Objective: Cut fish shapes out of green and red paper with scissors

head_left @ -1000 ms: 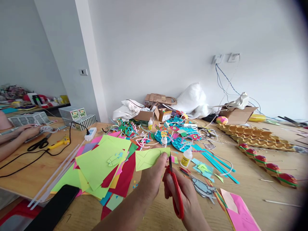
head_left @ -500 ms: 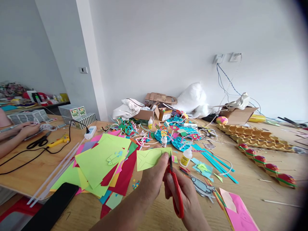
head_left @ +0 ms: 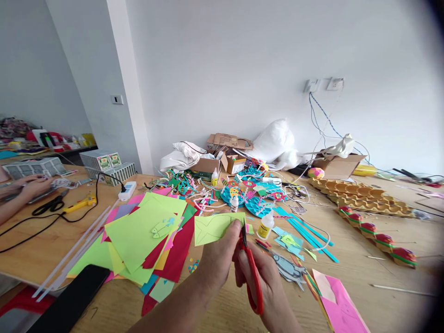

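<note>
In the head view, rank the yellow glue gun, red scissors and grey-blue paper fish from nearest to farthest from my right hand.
1. Red scissors: held in your right hand.
2. Grey-blue paper fish: just right of that hand.
3. Yellow glue gun: far left.

Here we are, our left hand [head_left: 224, 243] pinching a lime-green paper [head_left: 212, 230] with a pencilled outline, our right hand [head_left: 268, 273] gripping red-handled scissors [head_left: 255, 286], blades right at the paper's right end! Loose coloured sheets [head_left: 140, 236] reach toward the tabletop's [head_left: 355, 266] near edge; cardboard boxes [head_left: 207, 166] line its far edge.
</note>
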A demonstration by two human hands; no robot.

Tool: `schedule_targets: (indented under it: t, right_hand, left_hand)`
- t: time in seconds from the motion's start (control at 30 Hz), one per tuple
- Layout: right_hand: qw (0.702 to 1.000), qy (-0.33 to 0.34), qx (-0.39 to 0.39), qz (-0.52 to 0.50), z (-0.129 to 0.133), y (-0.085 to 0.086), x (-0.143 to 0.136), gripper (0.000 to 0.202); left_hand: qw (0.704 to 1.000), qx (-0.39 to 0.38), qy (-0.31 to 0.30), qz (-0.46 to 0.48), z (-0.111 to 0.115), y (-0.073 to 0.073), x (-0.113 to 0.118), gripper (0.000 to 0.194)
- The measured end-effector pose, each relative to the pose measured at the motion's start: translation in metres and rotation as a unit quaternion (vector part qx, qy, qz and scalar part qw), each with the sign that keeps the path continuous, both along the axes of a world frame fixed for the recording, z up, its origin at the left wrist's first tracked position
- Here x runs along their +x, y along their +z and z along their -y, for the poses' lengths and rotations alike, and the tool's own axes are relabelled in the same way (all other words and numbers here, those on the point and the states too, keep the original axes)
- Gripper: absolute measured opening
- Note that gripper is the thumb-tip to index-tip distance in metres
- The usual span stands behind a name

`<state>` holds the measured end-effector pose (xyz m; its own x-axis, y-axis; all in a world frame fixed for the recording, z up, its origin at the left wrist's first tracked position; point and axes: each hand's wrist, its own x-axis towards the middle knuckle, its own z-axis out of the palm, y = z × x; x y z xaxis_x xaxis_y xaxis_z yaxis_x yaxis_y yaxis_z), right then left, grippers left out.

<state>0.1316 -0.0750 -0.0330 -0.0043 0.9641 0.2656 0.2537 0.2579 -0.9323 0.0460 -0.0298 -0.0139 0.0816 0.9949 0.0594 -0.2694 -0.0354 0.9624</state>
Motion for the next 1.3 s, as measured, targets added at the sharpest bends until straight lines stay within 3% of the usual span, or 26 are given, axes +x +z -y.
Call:
schedule_targets:
  t: [0.27, 0.43, 0.6, 0.9, 1.3]
  right_hand:
    - [1.0, -0.016, -0.018, 0.007, -0.001, -0.002, 0.002, 0.044]
    - [0.999, -0.016, -0.033, 0.022, -0.002, 0.001, 0.005, 0.044]
    - [0.997, -0.004, -0.063, 0.043, -0.001, 0.009, 0.008, 0.043]
    - [0.995, 0.008, -0.101, 0.013, -0.001, 0.013, 0.011, 0.037]
    - [0.995, 0.028, -0.09, 0.018, 0.0, 0.014, 0.013, 0.037]
  left_hand:
    - [0.998, 0.019, 0.038, -0.051, -0.003, 0.004, -0.001, 0.023]
    - [0.993, 0.088, -0.019, -0.073, -0.003, 0.019, -0.011, 0.021]
    - [0.988, 0.099, -0.05, -0.106, -0.002, 0.033, -0.019, 0.022]
    - [0.983, 0.092, -0.128, -0.099, -0.011, 0.023, -0.028, 0.025]
    - [0.991, 0.056, -0.106, -0.055, -0.005, 0.033, -0.024, 0.022]
